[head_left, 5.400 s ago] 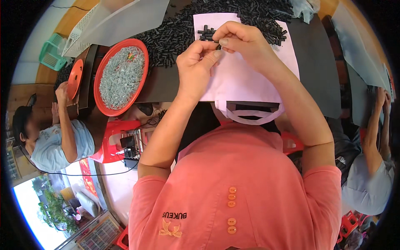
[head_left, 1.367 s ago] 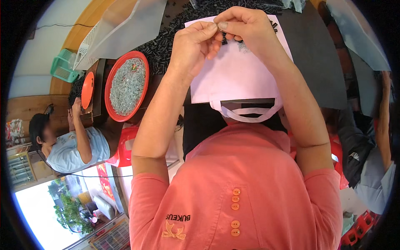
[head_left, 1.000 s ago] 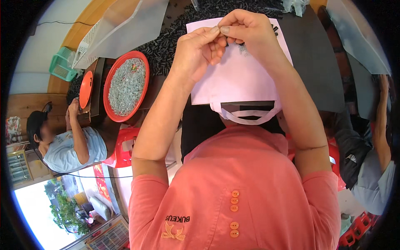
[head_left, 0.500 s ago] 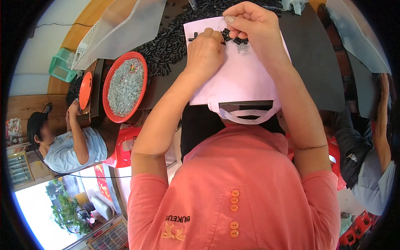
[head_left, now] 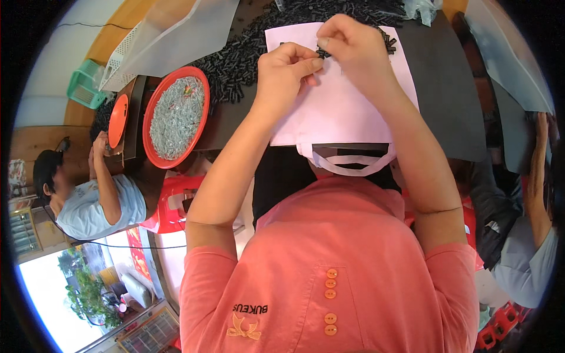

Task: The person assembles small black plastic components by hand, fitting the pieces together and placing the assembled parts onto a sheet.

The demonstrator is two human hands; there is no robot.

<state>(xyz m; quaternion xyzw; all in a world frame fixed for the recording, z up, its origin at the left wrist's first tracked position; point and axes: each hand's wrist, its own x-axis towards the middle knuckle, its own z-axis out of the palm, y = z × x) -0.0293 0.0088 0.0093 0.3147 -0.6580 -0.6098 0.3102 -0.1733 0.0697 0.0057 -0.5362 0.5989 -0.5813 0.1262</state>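
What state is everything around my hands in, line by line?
Left hand: thumb and fingers curled inward; grip unclear
Right hand: fingers curled toward thumb; grip unclear
Red basin: filled with clear pieces
Black pieces: loose, piled on the table
Pale pink bag: flat, handle past the table edge

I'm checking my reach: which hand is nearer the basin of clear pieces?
Left: your left hand is over the pale bag, right of the basin; your right hand is farther right.

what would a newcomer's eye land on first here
Probably the red basin full of small clear pieces, on the left. Next, the left hand and right hand, close together over the pale pink tote bag in the centre, with black tubular pieces strewn across the dark table beyond.
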